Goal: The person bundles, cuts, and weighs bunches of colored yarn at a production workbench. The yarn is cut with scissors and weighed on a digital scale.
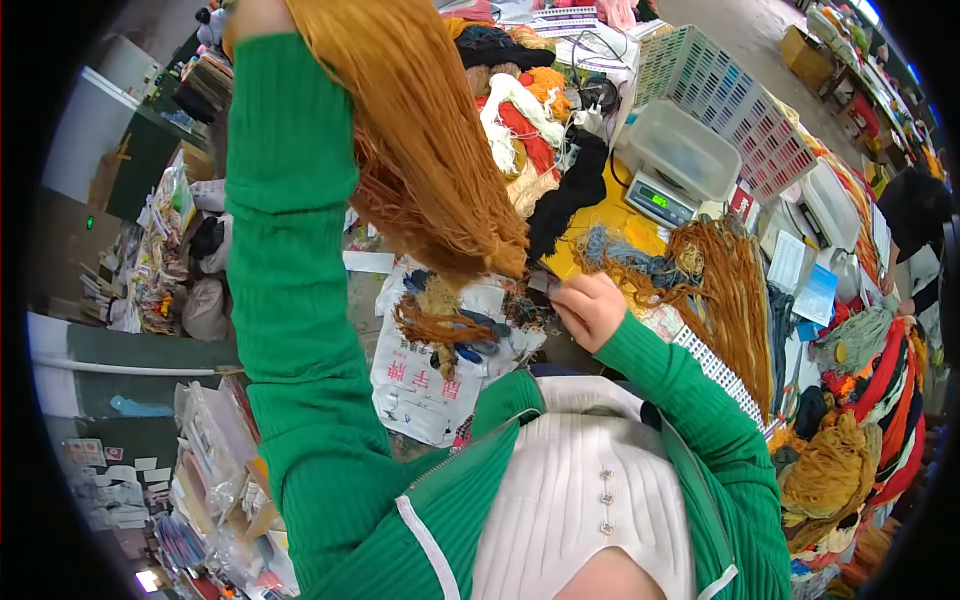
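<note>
- We see a green cardigan (290, 320): ribbed knit, thick sleeves creased at the elbows, zip front hanging open.
- Golden-brown hank (420, 130): fine, soft strands in a long, loose drape, darker and frayed toward the bottom. We place it raised in front of the body, slanting down from the left hand, over part of the left sleeve, its lower end near the right hand.
- Plastic basket (745, 110): stiff lattice walls, pale green to grey, top right.
- White sack (415, 395): crinkled plastic, red print, with a tangle of brown and dark blue yarn scraps (445, 330) on top.
- Rust-brown yarn bundle (735, 300): straight strands, right of the right hand.
- Clear tub (690, 150): smooth, rounded corners, next to the basket.
- Digital scale (660, 200): boxy, lit green display, just below the tub.
- Right hand (592, 310): elbow bent, forearm angled inward, fingertips bunched beside a small greyish piece; we can't tell if it's gripped.
- Left hand (262, 16): arm extended forward, blurred and cropped at the top edge, grasping the hank; we can't see the fingers.
</note>
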A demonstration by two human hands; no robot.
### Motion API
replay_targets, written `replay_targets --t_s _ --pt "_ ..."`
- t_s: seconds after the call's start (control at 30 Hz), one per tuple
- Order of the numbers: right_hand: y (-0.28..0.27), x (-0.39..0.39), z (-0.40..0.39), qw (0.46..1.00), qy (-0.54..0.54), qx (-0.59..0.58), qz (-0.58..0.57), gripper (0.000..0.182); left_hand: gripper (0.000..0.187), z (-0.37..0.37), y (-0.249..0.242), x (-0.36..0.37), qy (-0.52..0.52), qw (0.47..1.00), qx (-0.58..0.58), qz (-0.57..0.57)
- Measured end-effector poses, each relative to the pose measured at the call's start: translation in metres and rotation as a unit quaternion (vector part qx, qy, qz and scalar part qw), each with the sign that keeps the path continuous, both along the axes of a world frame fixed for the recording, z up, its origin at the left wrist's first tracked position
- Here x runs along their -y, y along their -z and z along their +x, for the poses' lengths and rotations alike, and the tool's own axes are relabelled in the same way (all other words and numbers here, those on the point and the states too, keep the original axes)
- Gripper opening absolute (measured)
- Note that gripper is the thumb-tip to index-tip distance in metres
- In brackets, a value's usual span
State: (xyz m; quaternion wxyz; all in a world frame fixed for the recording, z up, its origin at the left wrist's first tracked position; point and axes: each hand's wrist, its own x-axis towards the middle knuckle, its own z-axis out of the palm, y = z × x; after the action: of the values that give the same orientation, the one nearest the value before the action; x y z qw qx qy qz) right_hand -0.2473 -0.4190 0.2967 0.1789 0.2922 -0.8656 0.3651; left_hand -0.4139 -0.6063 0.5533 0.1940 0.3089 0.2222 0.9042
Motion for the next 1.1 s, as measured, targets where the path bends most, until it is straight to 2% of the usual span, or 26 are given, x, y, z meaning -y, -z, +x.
replay_targets --t_s 0.1,0.13,0.2,0.3,0.4,0.43,0.53,0.63,0.7,0.77,0.8,0.83,0.93,0.97,1.03,1.07,1.1 --pt "-0.022 0.026 -0.027 0.995 0.059 -0.078 0.015 0.017 0.018 -0.005 -0.008 0.000 -0.034 0.999 0.003 -0.014" --pt "-0.019 0.030 -0.038 0.991 0.104 -0.053 0.069 0.021 0.019 -0.007 -0.007 0.001 -0.039 0.999 0.007 -0.013" --pt "-0.012 0.019 -0.051 0.978 0.057 0.013 0.202 0.024 0.019 -0.009 -0.004 0.002 -0.044 0.999 0.015 -0.016" --pt "-0.011 0.005 -0.040 0.990 0.042 -0.132 0.027 0.022 0.020 -0.017 0.004 0.003 -0.051 0.998 0.031 -0.015" --pt "-0.028 0.015 -0.037 0.989 0.077 -0.122 0.038 0.018 0.022 -0.031 0.012 0.002 -0.055 0.997 0.051 -0.013" --pt "-0.030 0.017 -0.040 0.990 0.112 -0.069 0.059 0.015 0.022 -0.036 0.014 0.000 -0.054 0.997 0.057 -0.013" --pt "-0.009 0.003 -0.046 0.992 0.098 -0.002 0.078 0.011 0.024 -0.045 0.020 -0.005 -0.047 0.996 0.072 -0.014" --pt "0.016 -0.022 -0.018 0.993 0.058 -0.038 -0.090 0.007 0.026 -0.053 0.023 -0.009 -0.033 0.996 0.086 -0.008" --pt "0.043 -0.042 0.007 0.985 0.091 0.021 -0.147 0.007 0.028 -0.057 0.026 -0.012 -0.017 0.995 0.096 -0.001" --pt "0.095 -0.060 0.032 0.971 0.150 0.115 -0.148 0.010 0.030 -0.062 0.033 -0.018 0.007 0.995 0.104 0.006" --pt "0.114 -0.067 0.044 0.951 0.174 0.248 -0.057 0.011 0.030 -0.063 0.035 -0.021 0.033 0.994 0.105 0.006" --pt "0.124 -0.070 0.051 0.906 0.196 0.375 0.033 0.012 0.031 -0.061 0.040 -0.025 0.066 0.992 0.108 0.007" --pt "0.168 -0.067 0.070 0.908 0.086 0.407 0.054 0.017 0.034 -0.044 0.046 -0.032 0.203 0.973 0.108 0.006" --pt "0.151 -0.063 0.067 0.897 0.053 0.431 0.078 0.021 0.035 -0.032 0.043 -0.033 0.257 0.962 0.098 0.001" --pt "0.134 -0.060 0.063 0.935 0.073 0.337 0.087 0.024 0.033 -0.003 0.033 -0.038 0.332 0.942 0.048 -0.014" --pt "0.128 -0.058 0.064 0.948 0.084 0.292 0.091 0.026 0.025 0.004 0.021 -0.037 0.345 0.937 0.008 -0.055" --pt "0.120 -0.057 0.060 0.939 0.092 0.309 0.118 0.028 0.021 0.025 0.009 -0.038 0.313 0.947 0.033 -0.069"
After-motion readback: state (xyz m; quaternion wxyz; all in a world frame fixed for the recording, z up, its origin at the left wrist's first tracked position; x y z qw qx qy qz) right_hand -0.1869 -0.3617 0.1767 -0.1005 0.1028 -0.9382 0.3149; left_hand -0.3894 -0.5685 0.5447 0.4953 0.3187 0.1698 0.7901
